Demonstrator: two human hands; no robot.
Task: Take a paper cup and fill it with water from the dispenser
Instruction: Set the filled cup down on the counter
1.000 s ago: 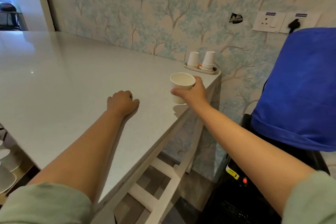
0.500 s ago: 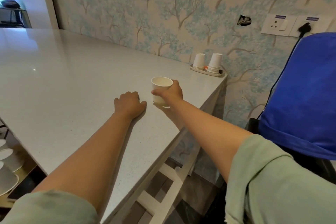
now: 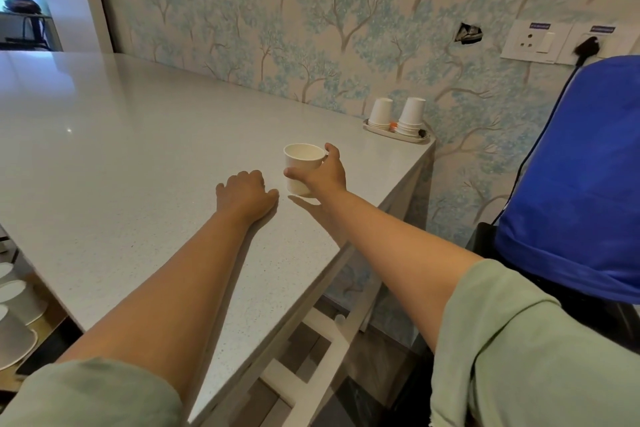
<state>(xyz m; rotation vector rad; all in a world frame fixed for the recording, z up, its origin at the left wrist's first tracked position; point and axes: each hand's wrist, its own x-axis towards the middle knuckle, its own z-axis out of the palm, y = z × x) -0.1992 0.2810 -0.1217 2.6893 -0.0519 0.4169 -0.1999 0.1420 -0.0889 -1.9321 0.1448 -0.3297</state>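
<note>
Holding the paper cup (image 3: pixel 302 168) upright just above the tabletop (image 3: pixel 104 149), the right hand (image 3: pixel 322 173) wraps thumb and fingers round its wall; the cup looks empty. A second ago it hung nearer the tabletop's right edge; it has since drifted left toward frame centre, away from the blue-covered dispenser (image 3: pixel 575 177) at right, so filling is probably not imminent. The left hand (image 3: pixel 246 196) stays loosely curled, grasping nothing, knuckles up on the tabletop. Stacked cups (image 3: pixel 398 114) wait on a tray by the wall.
</note>
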